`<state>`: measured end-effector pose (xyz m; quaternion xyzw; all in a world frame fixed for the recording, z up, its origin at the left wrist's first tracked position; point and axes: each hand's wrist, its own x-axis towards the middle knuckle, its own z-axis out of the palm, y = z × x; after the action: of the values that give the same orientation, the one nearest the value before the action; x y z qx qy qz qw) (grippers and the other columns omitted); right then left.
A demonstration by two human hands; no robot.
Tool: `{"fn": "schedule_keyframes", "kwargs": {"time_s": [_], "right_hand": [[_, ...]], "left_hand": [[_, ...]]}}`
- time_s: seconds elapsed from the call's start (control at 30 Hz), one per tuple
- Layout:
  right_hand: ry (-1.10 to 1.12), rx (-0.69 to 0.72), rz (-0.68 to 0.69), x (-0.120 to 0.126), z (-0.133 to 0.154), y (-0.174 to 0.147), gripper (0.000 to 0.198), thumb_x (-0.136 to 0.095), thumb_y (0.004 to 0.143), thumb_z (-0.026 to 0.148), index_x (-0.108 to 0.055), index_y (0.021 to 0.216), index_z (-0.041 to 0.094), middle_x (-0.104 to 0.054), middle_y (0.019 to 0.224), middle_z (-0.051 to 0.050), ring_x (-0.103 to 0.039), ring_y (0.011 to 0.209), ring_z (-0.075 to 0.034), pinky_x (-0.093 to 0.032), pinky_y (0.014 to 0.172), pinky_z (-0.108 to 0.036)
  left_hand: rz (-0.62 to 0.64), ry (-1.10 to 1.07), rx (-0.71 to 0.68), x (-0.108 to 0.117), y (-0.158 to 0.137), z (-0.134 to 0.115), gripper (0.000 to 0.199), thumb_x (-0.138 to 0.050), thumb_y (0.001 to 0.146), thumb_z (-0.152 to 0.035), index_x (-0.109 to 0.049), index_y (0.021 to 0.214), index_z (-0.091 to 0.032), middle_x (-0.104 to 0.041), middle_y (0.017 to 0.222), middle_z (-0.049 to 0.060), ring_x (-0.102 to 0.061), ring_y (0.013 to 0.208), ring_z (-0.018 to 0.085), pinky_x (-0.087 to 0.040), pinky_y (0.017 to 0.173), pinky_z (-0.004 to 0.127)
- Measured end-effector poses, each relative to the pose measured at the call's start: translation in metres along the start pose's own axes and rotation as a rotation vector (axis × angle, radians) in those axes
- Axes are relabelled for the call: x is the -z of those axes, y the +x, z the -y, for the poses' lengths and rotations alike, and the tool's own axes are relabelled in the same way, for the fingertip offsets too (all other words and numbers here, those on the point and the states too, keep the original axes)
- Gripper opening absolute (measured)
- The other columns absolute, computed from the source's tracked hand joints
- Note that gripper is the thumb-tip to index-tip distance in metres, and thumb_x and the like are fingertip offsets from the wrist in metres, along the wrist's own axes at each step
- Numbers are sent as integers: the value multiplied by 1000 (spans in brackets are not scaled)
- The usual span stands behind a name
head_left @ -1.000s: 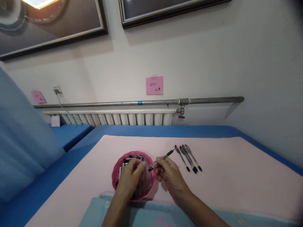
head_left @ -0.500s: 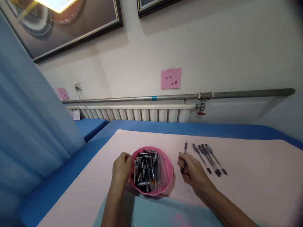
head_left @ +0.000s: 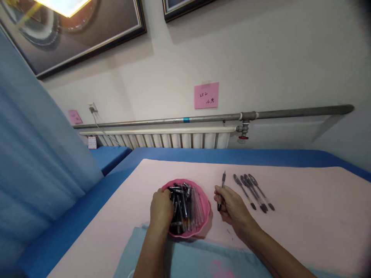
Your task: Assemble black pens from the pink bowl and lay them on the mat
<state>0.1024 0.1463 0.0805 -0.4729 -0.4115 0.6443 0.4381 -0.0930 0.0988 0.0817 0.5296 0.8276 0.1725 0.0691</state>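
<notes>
My right hand (head_left: 231,202) is closed around a pen (head_left: 223,183) with a black grip, its tip pointing up and away from me and no cap over it. Reaching over the left side of a pink scalloped basket (head_left: 206,210) is my left hand (head_left: 162,206); its fingertips are hidden among the contents. Black pen caps and dark pen parts (head_left: 180,200) fill much of the basket, with clear tubes (head_left: 197,208) along its right side. Several capped black pens (head_left: 252,193) lie side by side on the pink sheet, right of my right hand.
A pink sheet (head_left: 304,220) covers the blue table (head_left: 203,154). Light blue cloth (head_left: 191,260) lies at the near edge. Behind stand a white radiator (head_left: 185,139) and a metal pipe with a red valve (head_left: 243,137). A blue curtain (head_left: 43,162) hangs at left.
My left hand has moved right, from the basket's left rim to over its contents. My right hand still holds the pen in much the same place. The view has shifted slightly.
</notes>
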Motion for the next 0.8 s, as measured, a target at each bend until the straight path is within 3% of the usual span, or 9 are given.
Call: {"fn": "schedule_keyframes", "kwargs": {"time_s": [0.5, 0.8], "right_hand": [[-33, 10, -7, -1, -3, 2, 25, -55, 74, 42, -45, 67, 20, -42, 47, 9, -29, 32, -3, -19, 31, -14], [-94, 62, 28, -2, 0, -5, 26, -53, 76, 41, -42, 63, 21, -40, 48, 9, -26, 34, -5, -18, 33, -18]], "left_hand": [[-32, 86, 17, -9, 8, 0, 25, -42, 76, -12, -66, 85, -15, -59, 92, 13, -55, 86, 23, -38, 73, 32], [-158, -162, 40, -5, 7, -2, 22, -41, 82, -20, -62, 79, -14, -60, 92, 12, -56, 93, 23, -41, 81, 34]]}}
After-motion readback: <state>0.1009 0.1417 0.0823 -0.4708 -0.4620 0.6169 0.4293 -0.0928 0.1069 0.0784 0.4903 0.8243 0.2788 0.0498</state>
